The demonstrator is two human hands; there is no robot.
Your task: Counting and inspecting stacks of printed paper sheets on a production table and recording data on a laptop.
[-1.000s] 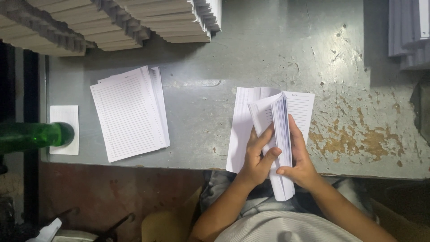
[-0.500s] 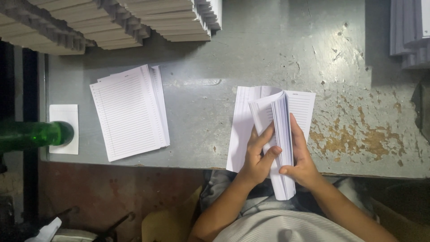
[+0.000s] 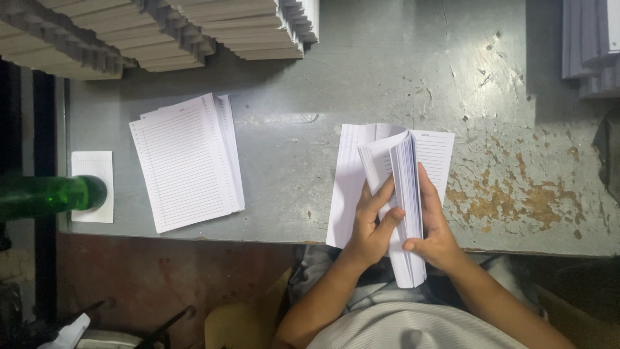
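Both hands grip one sheaf of lined paper (image 3: pixel 403 194) at the near edge of the metal table (image 3: pixel 387 77), in front of the person. Left hand (image 3: pixel 371 223) – fingers spread across the curled leaves, thumb pressed on the stack's edge. Right hand (image 3: pixel 433 229) closed on the sheaf's right side, its near end overhanging the table. A second lined pile (image 3: pixel 187 161) lies well apart to the left. A green bottle (image 3: pixel 45 196) lies beside a small white slip (image 3: pixel 92 169). Tall paper stacks (image 3: pixel 194 29) line the far edge.
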